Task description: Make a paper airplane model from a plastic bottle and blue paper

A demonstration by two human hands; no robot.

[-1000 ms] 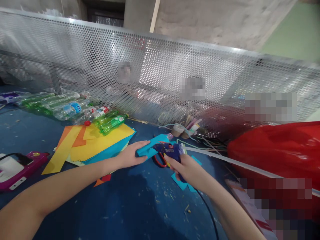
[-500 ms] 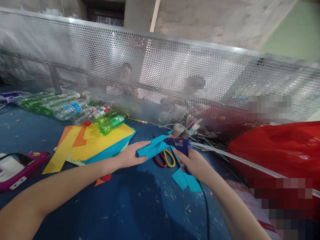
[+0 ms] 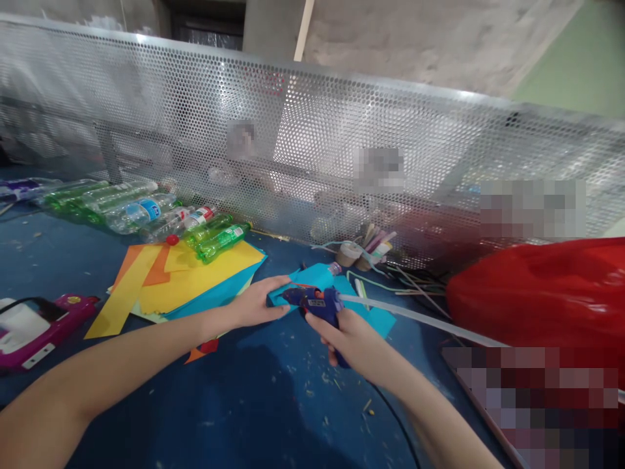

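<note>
My left hand (image 3: 258,301) grips a sheet of blue paper (image 3: 315,276), thumb and fingers at its left end. The paper seems wrapped around a bottle; a clear, pinkish neck (image 3: 334,268) pokes out at its far right end. In my right hand (image 3: 354,329) is a dark blue glue gun (image 3: 317,298), fingers wrapped around its handle. Its nozzle points left over the paper, close to my left fingers; whether it touches cannot be seen. A long translucent glue stick (image 3: 415,314) runs out of the gun's back. More blue paper (image 3: 383,319) lies behind my right hand.
Yellow and orange sheets (image 3: 215,280) lie left of centre, with plastic bottles (image 3: 222,242) behind them. A magenta power strip (image 3: 49,326) sits at far left. Small pots (image 3: 348,253) stand by the perforated metal screen (image 3: 415,130). A red bag (image 3: 537,293) is at right.
The glue gun has moved left and toward me, its nozzle going from the paper's far right end to near my left fingers. The scissors are now mostly covered.
</note>
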